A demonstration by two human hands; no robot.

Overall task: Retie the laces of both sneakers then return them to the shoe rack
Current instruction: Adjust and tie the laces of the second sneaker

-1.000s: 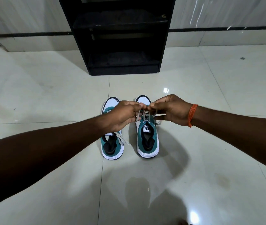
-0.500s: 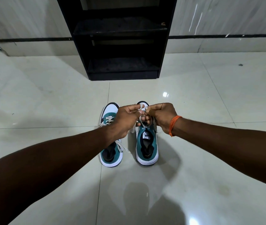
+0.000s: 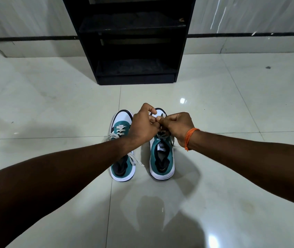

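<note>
Two teal and white sneakers stand side by side on the floor, toes pointing away from me. Over the right sneaker [image 3: 162, 158] my left hand [image 3: 143, 125] and my right hand [image 3: 177, 127] meet, each pinching part of its grey lace [image 3: 162, 116]. The knot itself is hidden behind my fingers. The left sneaker [image 3: 122, 163] sits partly under my left forearm, with loose lace ends [image 3: 137, 161] trailing off its right side. The black shoe rack [image 3: 135, 40] stands against the wall straight ahead.
Glossy pale floor tiles [image 3: 223, 108] surround the shoes on all sides. The rack's lower shelf [image 3: 135, 68] and upper shelf [image 3: 131, 24] hold nothing I can make out. An orange thread band [image 3: 189, 137] circles my right wrist.
Both hands have shifted slightly while working the right sneaker's lace; my left index finger has lifted and curled. The view tilted down a little. The sneakers have not moved.
</note>
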